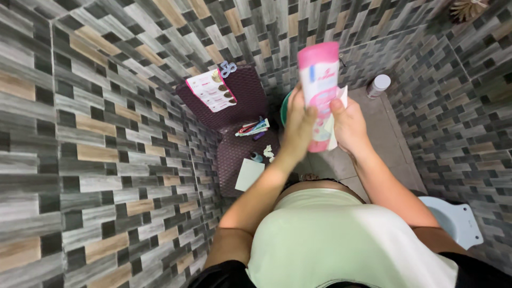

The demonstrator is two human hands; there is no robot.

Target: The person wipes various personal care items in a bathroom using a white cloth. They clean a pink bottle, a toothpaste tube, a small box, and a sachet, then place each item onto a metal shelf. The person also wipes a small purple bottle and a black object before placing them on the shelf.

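walls: patterned grey and tan tile (106,160) on both sides. We stand in a narrow bathroom corner, little sideways room.
floor: plain tiles (384,133) between the walls. Free strip runs ahead of us, toward the far corner.
shelf unit: dark purple woven rack (245,101) against the left wall, two levels in view. Its front edge sits just left of our left forearm.
toilet: white rim (453,218) at lower right, near our right elbow. It closes off that side.
basin: green edge (284,106) behind our hands, mostly hidden.
tube: pink and white squeeze tube (319,80), upright, raised in front of us above the floor. We hold it in both hands. Cap end is hidden in the grip, so we cannot tell if it is open.
paper: white slip (341,98) pressed against the tube's right side under the right hand.
left hand: (298,128) fingers wrapped narrow round the tube's lower left side.
right hand: (349,125) fingers closed on the lower right side, thumb up along it.
shelf items: printed box (212,90) and blue scissors (228,68) on top level; toothpaste tubes (253,128) on lower level.
bottle: small white one (378,85) on the floor by the far wall, well apart from the hands.
progress: tube is picked up and in hand. Nothing dispensed that we can see, judging from this view.
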